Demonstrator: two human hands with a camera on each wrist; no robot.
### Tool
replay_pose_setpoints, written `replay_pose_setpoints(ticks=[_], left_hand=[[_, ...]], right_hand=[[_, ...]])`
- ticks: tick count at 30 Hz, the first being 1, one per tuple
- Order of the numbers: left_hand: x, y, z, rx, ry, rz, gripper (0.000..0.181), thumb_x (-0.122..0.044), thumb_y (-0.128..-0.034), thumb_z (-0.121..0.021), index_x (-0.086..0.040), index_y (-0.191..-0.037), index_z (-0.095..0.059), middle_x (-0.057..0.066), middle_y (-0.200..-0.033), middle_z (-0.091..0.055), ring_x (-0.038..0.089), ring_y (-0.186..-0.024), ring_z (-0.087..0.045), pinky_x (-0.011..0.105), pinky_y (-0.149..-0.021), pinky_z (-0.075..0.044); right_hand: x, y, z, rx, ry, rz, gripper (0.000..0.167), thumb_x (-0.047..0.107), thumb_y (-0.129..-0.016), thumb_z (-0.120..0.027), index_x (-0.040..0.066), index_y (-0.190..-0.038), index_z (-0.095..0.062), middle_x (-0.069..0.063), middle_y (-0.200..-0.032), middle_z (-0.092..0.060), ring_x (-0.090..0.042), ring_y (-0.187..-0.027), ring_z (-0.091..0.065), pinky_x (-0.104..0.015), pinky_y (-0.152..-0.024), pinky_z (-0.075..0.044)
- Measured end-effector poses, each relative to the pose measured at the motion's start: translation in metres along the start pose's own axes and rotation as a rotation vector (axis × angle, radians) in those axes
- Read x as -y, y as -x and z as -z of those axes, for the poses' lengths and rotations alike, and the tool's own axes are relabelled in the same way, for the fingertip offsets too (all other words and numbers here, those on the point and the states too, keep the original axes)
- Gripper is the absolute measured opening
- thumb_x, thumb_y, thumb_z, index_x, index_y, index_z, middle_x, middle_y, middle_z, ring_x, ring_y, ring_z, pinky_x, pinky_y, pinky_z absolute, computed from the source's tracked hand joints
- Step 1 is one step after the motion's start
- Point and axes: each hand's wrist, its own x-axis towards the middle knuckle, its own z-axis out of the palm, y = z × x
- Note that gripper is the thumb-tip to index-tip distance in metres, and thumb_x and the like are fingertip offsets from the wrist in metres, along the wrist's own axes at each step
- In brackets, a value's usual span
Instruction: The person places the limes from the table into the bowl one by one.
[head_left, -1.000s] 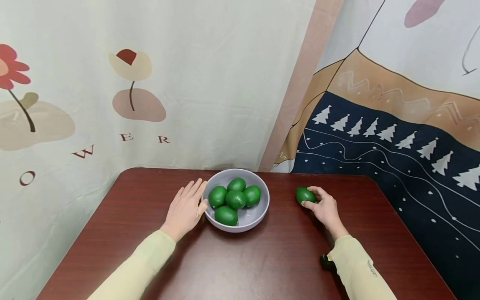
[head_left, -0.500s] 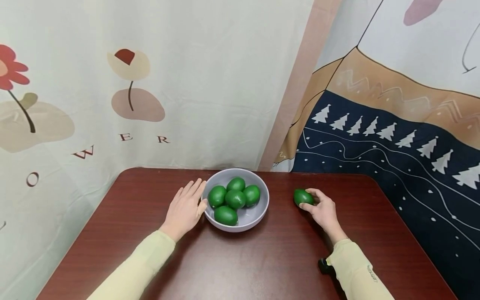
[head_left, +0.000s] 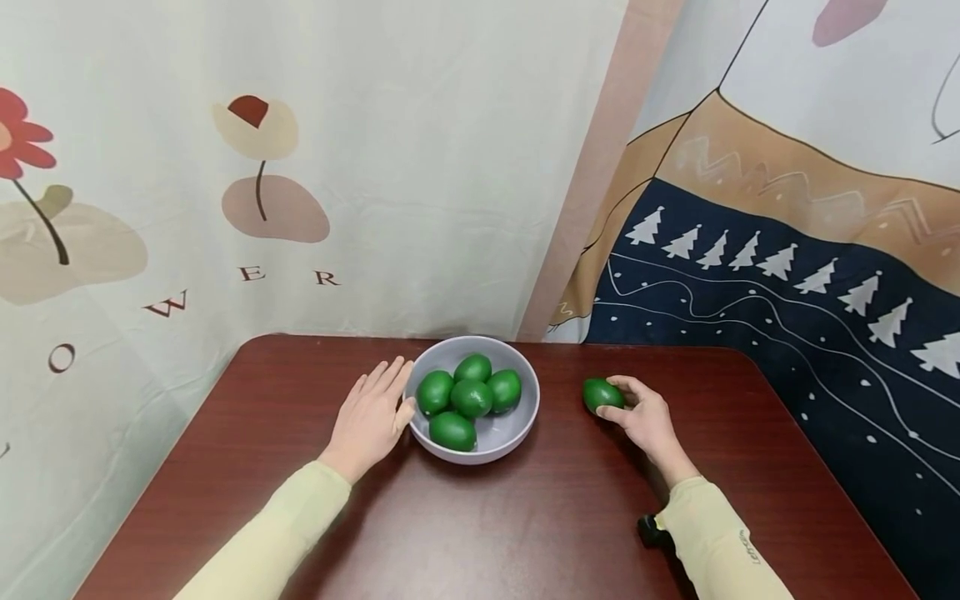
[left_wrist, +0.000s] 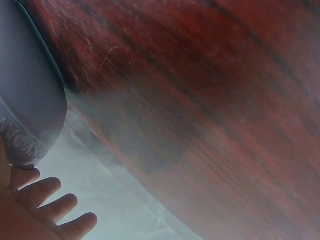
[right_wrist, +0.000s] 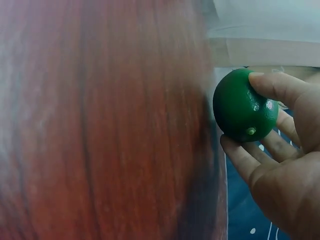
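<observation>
A grey bowl (head_left: 501,433) stands near the table's back edge with several green limes (head_left: 472,398) in it. My left hand (head_left: 369,417) lies along the bowl's left side, fingers straight, the thumb at the rim. In the left wrist view, the fingertips (left_wrist: 45,187) reach past the bowl's outer wall (left_wrist: 32,80), which bears raised lettering. To the right of the bowl, my right hand (head_left: 647,419) grips a single lime (head_left: 602,395) between thumb and fingers. The right wrist view shows that lime's (right_wrist: 242,107) small stem nub. Whether it touches the table I cannot tell.
The dark red wooden table (head_left: 480,533) has rounded back corners. A pale printed curtain (head_left: 420,167) hangs right behind it, and a navy cloth with white trees (head_left: 750,292) hangs at the right. A small black object (head_left: 651,531) sits under the right sleeve.
My right hand has shifted slightly left toward the bowl with the lime in its grip. The left hand, the bowl and its limes have stayed put.
</observation>
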Motion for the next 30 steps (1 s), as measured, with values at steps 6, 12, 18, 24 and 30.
replay_pose_setpoints(ticks=[6, 12, 18, 24, 30], left_hand=[[0.001, 0.0, 0.0, 0.002, 0.0, 0.002, 0.061, -0.032, -0.1035, -0.05, -0.005, -0.157, -0.043, 0.016, -0.163, -0.041, 0.039, -0.151, -0.035, 0.058, -0.123, -0.026], [0.001, 0.0, -0.001, 0.001, -0.001, 0.0, 0.061, -0.032, -0.1034, -0.05, -0.005, -0.157, -0.043, 0.016, -0.162, -0.041, 0.039, -0.151, -0.036, 0.059, -0.123, -0.027], [0.0, 0.0, 0.001, 0.002, 0.0, 0.001, 0.061, -0.032, -0.1034, -0.05, -0.005, -0.157, -0.043, 0.017, -0.162, -0.041, 0.04, -0.151, -0.036, 0.059, -0.123, -0.027], [0.0, 0.0, 0.001, 0.013, 0.006, 0.007, 0.061, -0.032, -0.1037, -0.049, -0.005, -0.158, -0.042, 0.016, -0.162, -0.041, 0.04, -0.151, -0.035, 0.059, -0.123, -0.026], [0.0, 0.0, 0.001, 0.01, 0.002, 0.007, 0.061, -0.032, -0.1036, -0.05, -0.005, -0.158, -0.042, 0.016, -0.162, -0.041, 0.039, -0.151, -0.035, 0.058, -0.123, -0.026]], right_hand=[[0.005, 0.0, 0.0, 0.043, -0.037, 0.036, 0.053, 0.008, -0.086, -0.081, 0.006, -0.136, -0.063, -0.022, -0.134, -0.065, -0.037, -0.111, -0.066, -0.02, -0.08, -0.054], [0.01, 0.001, 0.0, 0.065, -0.042, 0.065, 0.053, 0.009, -0.087, -0.081, 0.006, -0.137, -0.062, -0.022, -0.133, -0.066, -0.036, -0.111, -0.068, -0.017, -0.083, -0.053], [0.017, 0.001, 0.001, 0.073, -0.048, 0.082, 0.053, 0.011, -0.087, -0.082, 0.007, -0.137, -0.062, -0.022, -0.134, -0.065, -0.036, -0.113, -0.068, -0.017, -0.086, -0.054], [0.022, 0.002, 0.003, 0.073, -0.077, 0.091, 0.054, 0.009, -0.087, -0.082, 0.007, -0.137, -0.062, -0.022, -0.134, -0.065, -0.036, -0.118, -0.066, -0.01, -0.086, -0.05], [0.027, 0.002, 0.004, 0.094, -0.128, 0.112, 0.054, 0.009, -0.088, -0.081, 0.005, -0.137, -0.061, -0.022, -0.135, -0.064, -0.037, -0.119, -0.065, -0.009, -0.086, -0.05]])
